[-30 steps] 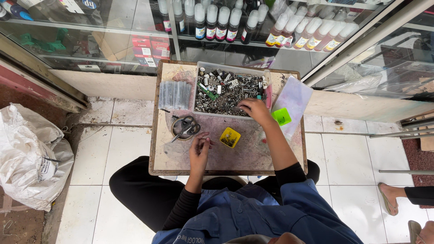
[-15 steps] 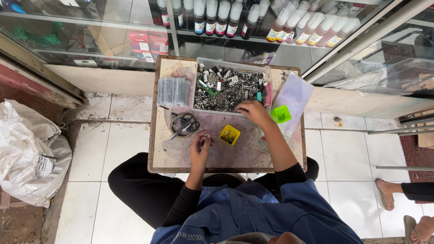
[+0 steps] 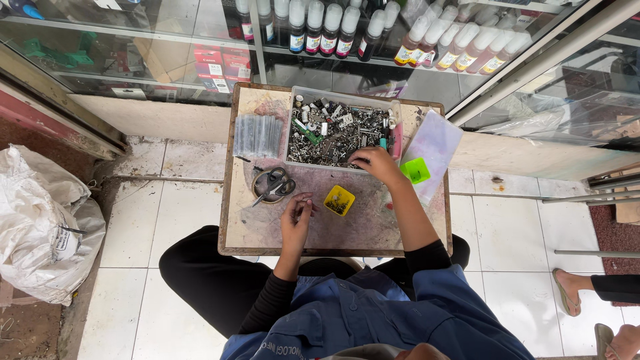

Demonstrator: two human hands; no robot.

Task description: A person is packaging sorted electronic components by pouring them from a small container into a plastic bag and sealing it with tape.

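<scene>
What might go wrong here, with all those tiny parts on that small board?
The little yellow tray sits right beside the left hand; a nudge could tip its bits out. The right hand digs in the clear bin of metal parts, where sharp pieces may prick. The scissors lie open near the wrist.

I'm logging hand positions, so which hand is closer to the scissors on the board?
Left. The left hand lies just right of and slightly below the scissors, not touching them. The right hand is farther right, at the near edge of the parts tray.
</scene>
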